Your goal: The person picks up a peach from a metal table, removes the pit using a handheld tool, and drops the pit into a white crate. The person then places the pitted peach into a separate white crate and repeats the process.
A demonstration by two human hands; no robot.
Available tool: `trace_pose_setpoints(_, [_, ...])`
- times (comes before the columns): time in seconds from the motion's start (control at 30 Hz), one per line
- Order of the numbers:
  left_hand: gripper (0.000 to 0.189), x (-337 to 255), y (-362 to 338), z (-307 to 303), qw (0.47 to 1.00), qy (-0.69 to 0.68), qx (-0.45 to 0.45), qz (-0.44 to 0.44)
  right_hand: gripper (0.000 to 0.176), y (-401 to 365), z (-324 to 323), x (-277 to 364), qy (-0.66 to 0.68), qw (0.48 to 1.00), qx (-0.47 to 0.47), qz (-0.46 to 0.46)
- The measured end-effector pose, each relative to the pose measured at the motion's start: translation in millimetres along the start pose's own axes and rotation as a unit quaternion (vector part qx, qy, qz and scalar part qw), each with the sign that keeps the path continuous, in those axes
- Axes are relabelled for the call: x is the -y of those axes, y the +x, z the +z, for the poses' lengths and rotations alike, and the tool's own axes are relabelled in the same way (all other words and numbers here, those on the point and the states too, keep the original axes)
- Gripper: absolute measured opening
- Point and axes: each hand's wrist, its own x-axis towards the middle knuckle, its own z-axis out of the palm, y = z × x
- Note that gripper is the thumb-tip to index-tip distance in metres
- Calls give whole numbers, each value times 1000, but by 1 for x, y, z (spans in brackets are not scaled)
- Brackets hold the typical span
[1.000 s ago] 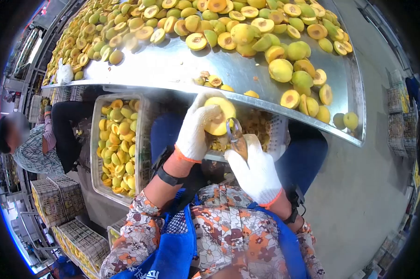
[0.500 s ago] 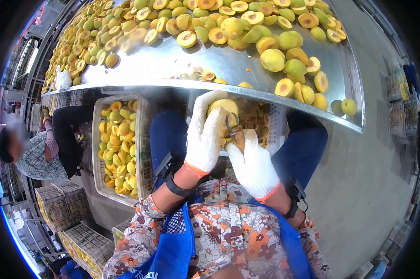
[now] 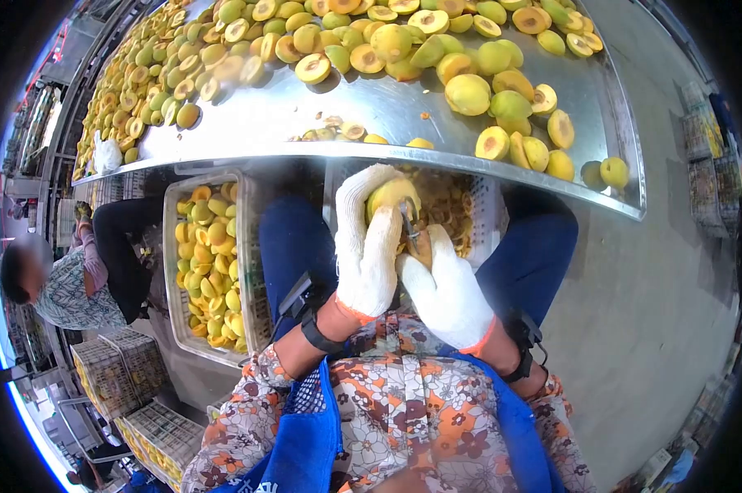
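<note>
A yellow-green fruit half [image 3: 390, 195] is held in my left hand [image 3: 365, 251], which wears a white knitted glove. My right hand [image 3: 449, 294], gloved too, grips a small tool [image 3: 419, 245] with a brownish handle and a looped metal end. That metal end touches the cut side of the fruit, and the two hands are close together. Beneath them, between the knees, a pale crate [image 3: 487, 215] holds brownish-yellow pieces. Just beyond the hands runs the raised rim of a metal table [image 3: 305, 149] with many halved fruits [image 3: 469, 94] on it.
On the left stands a crate [image 3: 171, 271] full of fruit halves. Another person [image 3: 75, 279] sits farther left. Stacked crates [image 3: 116, 370] are at the lower left, and more crates [image 3: 703, 181] stand at the far right. A white plastic bag [image 3: 107, 154] lies on the table's left corner.
The metal end of the tool has shifted against the fruit, and the fruit has turned in my left hand. The view has moved slightly, so the table's contents appear a little farther left.
</note>
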Motion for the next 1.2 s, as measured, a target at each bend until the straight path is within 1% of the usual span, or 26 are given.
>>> trace_pose_setpoints(0.03, [37,0,0,0,1000,7,2,15,31,-1,1,-4,-93,991,-4,-97])
trace_pose_setpoints(0.07, [37,2,1,0,1000,7,2,14,31,-2,1,-3,-93,991,-4,-96])
trace_pose_setpoints(0.13, [37,8,2,-1,997,40,14,60,29,2,0,7,107,993,-20,50])
trace_pose_setpoints(0.17, [37,9,3,-1,997,41,15,61,29,2,0,3,108,993,-21,50])
trace_pose_setpoints(0.23, [37,11,3,-1,995,51,20,79,37,0,-1,-7,-75,988,-35,-133])
trace_pose_setpoints(0.27, [37,13,3,-2,995,51,21,78,37,-1,-1,-6,-74,988,-36,-132])
trace_pose_setpoints(0.3, [37,15,5,-3,993,52,28,101,40,0,-1,-1,99,995,-14,-8])
trace_pose_setpoints(0.33, [38,16,6,-4,990,53,35,125,42,1,-1,2,269,956,8,115])
trace_pose_setpoints(0.37, [38,15,7,-3,990,53,35,125,42,1,0,2,269,956,8,115])
trace_pose_setpoints(0.43, [37,7,13,0,994,-60,75,48,43,1,1,1,254,947,-13,195])
trace_pose_setpoints(0.47, [35,1,17,-2,980,-162,86,-81,43,0,1,-1,254,947,-13,195])
trace_pose_setpoints(0.5, [33,-1,19,-4,958,-239,92,-125,39,-3,-1,-4,145,980,7,133])
trace_pose_setpoints(0.53, [32,-1,22,-6,929,-314,99,-167,36,-4,-1,-6,33,997,25,69])
trace_pose_setpoints(0.57, [31,1,22,-7,924,-319,88,-194,36,-4,0,-7,33,997,23,71])
trace_pose_setpoints(0.6, [31,4,21,-5,924,-319,89,-194,33,-3,2,-8,8,999,16,41])
trace_pose_setpoints(0.63, [31,7,19,-2,923,-336,68,-174,30,-2,5,-9,-17,1000,9,10])
trace_pose_setpoints(0.67, [31,9,16,1,922,-352,46,-156,30,-3,8,-10,-15,1000,11,8])
trace_pose_setpoints(0.73, [31,8,12,5,919,-363,31,-149,22,-4,13,-12,-81,996,-25,-41])
trace_pose_setpoints(0.8, [33,5,8,11,937,-323,-12,-132,25,-5,14,-15,-82,994,-36,-65])
trace_pose_setpoints(0.87, [33,3,6,13,935,-325,-17,-138,29,-6,16,-17,-83,992,-47,-88])
trace_pose_setpoints(0.93, [32,3,5,14,934,-327,-23,-143,26,-6,16,-20,-162,968,-92,-170])
trace_pose_setpoints(0.97, [32,4,4,15,941,-312,-33,-128,26,-6,16,-17,-162,968,-93,-170])
trace_pose_setpoints(1.03, [32,5,4,15,948,-296,-41,-113,22,-5,16,-10,-80,990,-83,-78])
trace_pose_setpoints(1.07, [30,6,3,14,946,-300,-42,-116,22,-6,16,-12,-79,990,-82,-78])
trace_pose_setpoints(1.13, [27,6,2,14,944,-304,-42,-120,23,-8,16,-15,-173,973,-85,-128])
trace_pose_setpoints(1.2, [28,7,2,14,956,-262,-58,-119,24,-7,17,-18,-159,978,-65,-116])
